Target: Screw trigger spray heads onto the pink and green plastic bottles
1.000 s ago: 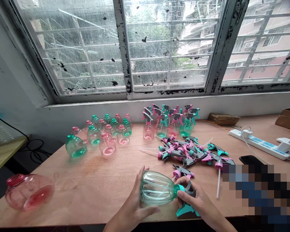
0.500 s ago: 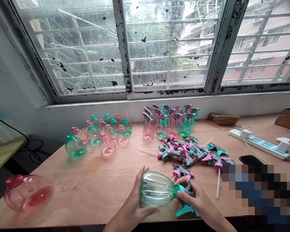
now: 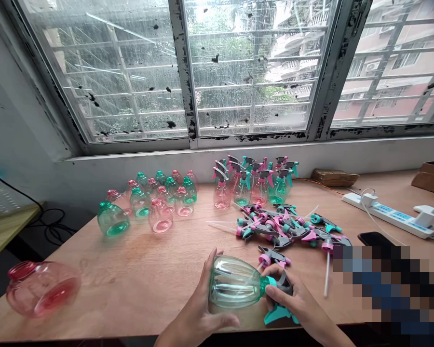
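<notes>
A clear green spray bottle (image 3: 236, 282) lies sideways in the air above the table's front edge, its base to the left and its neck to the right. My left hand (image 3: 206, 301) cups the base end, thumb below and fingers behind. At the neck, my right hand (image 3: 289, 291) closes its thumb and fingers around the teal collar of a grey-and-teal spray head (image 3: 280, 313). The head sits on the bottle's mouth, and a tube shows inside. Just beyond the right hand lies a pink-and-grey spray head (image 3: 274, 258).
Loose spray heads (image 3: 275, 226) with tubes are heaped mid-table. Behind them stand several bottles with heads fitted (image 3: 258, 188). Several headless pink and green bottles (image 3: 161, 217) are grouped at left; a pink one (image 3: 45, 289) is nearest. A power strip (image 3: 386, 214) and phone (image 3: 376, 239) lie right.
</notes>
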`<state>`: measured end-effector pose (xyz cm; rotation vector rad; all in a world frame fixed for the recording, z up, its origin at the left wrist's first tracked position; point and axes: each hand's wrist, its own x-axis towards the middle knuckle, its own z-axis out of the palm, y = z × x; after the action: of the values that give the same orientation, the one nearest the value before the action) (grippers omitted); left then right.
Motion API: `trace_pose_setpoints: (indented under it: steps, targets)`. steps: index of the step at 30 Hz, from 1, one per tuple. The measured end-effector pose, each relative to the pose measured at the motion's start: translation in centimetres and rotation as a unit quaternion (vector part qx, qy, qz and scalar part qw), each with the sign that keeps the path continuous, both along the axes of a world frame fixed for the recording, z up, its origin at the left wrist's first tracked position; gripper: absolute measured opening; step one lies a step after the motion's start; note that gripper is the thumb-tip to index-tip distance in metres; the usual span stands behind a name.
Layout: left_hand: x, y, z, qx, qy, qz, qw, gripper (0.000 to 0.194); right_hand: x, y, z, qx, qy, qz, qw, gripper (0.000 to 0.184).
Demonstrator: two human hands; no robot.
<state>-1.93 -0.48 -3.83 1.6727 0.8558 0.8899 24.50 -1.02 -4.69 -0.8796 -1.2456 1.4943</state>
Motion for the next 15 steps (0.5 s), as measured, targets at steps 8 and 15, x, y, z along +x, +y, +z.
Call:
trace_pose_setpoints:
  steps: [8, 15]
  targets:
    - [-0.03, 0.06, -0.18, -0.001, -0.011, -0.005, 1.000, 0.113, 0.08, -0.06, -0.04, 0.002, -0.001, 0.000, 1.000, 0.032]
    - [0.11, 0.07, -0.16, -0.004, -0.004, -0.001, 1.000, 0.114, 0.05, -0.03, -0.23, 0.003, -0.002, 0.001, 1.000, 0.032]
